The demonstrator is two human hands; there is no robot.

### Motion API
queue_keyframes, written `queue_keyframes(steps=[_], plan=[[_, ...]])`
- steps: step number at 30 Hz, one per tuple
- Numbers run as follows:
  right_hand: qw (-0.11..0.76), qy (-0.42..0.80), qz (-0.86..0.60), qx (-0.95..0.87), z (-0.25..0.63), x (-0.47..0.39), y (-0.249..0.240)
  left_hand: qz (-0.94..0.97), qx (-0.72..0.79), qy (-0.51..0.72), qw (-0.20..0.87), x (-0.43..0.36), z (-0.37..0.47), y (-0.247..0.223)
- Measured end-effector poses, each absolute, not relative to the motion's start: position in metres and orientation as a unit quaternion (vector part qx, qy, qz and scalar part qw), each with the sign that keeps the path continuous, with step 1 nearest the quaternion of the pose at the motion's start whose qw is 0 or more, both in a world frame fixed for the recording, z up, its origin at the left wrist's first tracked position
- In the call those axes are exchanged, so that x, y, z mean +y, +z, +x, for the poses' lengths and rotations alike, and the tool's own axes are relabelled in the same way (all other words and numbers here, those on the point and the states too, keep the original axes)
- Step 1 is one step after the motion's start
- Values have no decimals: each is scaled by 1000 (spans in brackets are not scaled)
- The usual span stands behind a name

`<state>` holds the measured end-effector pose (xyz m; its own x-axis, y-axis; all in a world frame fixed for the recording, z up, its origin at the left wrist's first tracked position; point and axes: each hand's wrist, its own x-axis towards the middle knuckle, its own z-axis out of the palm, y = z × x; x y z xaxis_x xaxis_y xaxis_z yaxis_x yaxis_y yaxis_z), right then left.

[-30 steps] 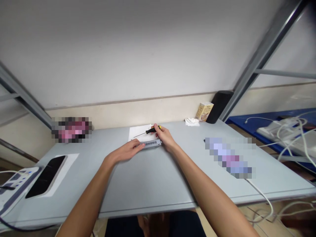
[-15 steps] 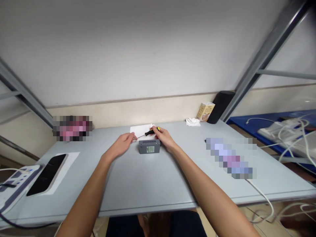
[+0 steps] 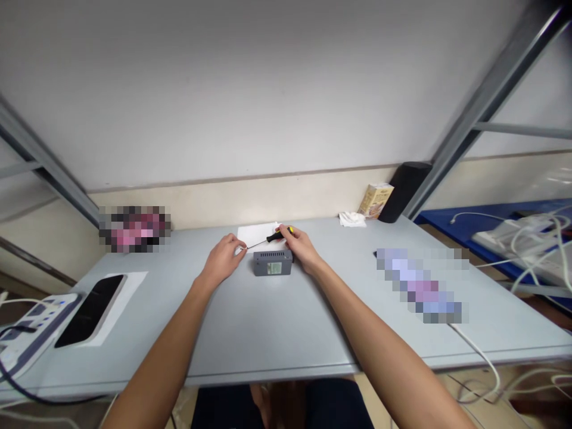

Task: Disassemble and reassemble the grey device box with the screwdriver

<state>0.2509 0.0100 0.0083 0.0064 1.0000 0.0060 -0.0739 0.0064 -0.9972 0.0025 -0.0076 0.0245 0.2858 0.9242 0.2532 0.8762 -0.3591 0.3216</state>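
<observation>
My right hand [image 3: 300,245] is closed around the black and yellow handle of a screwdriver [image 3: 276,236], whose thin shaft points left. At the shaft's tip, the fingers of my left hand [image 3: 224,256] are pinched together; whatever small thing they hold there is too tiny to name. A dark grey box [image 3: 273,263] with a slotted top and a pale label stands on the table just in front of the screwdriver, between my hands. Behind it lies a white sheet of paper [image 3: 254,232], partly covered by the screwdriver and my right hand.
To the left are a black phone-like slab [image 3: 92,310] on white paper and a power strip [image 3: 33,333]. A crumpled tissue [image 3: 353,219], a small carton [image 3: 376,201] and a black cylinder [image 3: 406,192] stand at the back right. Blurred items lie on both sides.
My left fingers have turned slightly and their pinch at the screwdriver's tip shows more clearly. The whole view has shifted a little; the grey box stays standing in place.
</observation>
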Motion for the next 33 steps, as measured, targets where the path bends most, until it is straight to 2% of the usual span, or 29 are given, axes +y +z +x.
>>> queue_keyframes(steps=[22, 33], plan=[[551, 540, -445, -454, 256, 7, 22, 798, 522, 285, 98, -4, 5, 25], [570, 511, -431, -478, 260, 5, 33, 788, 496, 349, 106, -9, 11, 31]])
